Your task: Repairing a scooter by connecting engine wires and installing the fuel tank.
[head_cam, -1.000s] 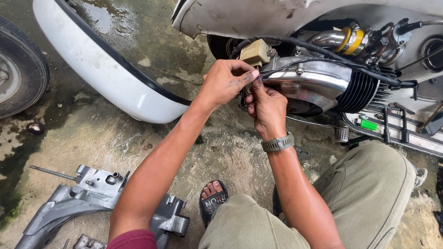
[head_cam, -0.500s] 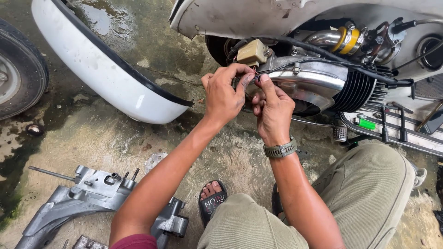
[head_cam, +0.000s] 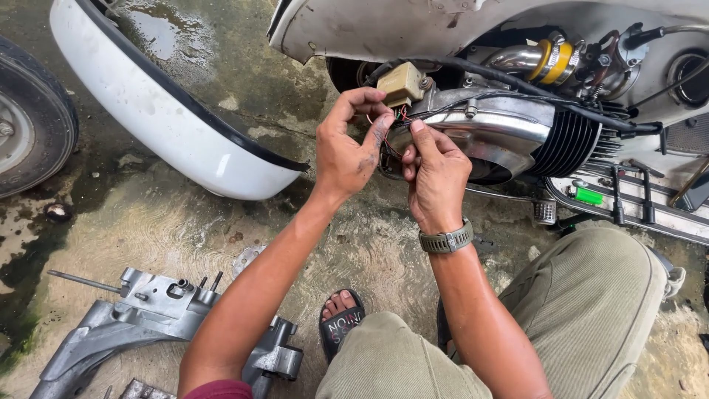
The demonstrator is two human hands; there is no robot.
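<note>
Far left of both hands: a black tyre [head_cam: 29, 118] at the frame edge, then a white side panel with black edge trim [head_cam: 170, 125] lying on the wet concrete floor [head_cam: 148, 236]. Below-left of the hands, a grey cast-metal part [head_cam: 148, 314] with studs and a thin rod sticking out sits on the floor, well apart from the work. Left hand [head_cam: 351, 148]: fingers curled, thumb and forefinger pinched together on thin red and green wires [head_cam: 395, 122] just under a small tan box [head_cam: 402, 83] mounted on top of the engine. Right hand [head_cam: 436, 174]: touching the left, fingertips closed on the same wire bundle, forefinger pointing up against the polished engine cover [head_cam: 491, 137]; exact grip on the individual wires is hidden by the fingers. A grey wristwatch [head_cam: 447, 240] sits on the right wrist. The wires sit between the two hands, at the front edge of the cover. Below the hands: a sandalled foot [head_cam: 341, 319] on the floor and olive trousers [head_cam: 591, 310] over the knees. Right of the hands: black cooling fins [head_cam: 565, 144], a black cable [head_cam: 517, 85] running across the top of the cover, a chrome pipe with a yellow clamp band [head_cam: 550, 59] above, white scooter bodywork [head_cam: 413, 26] overhead, and a small green tag [head_cam: 588, 196] on the frame rail at far right.
</note>
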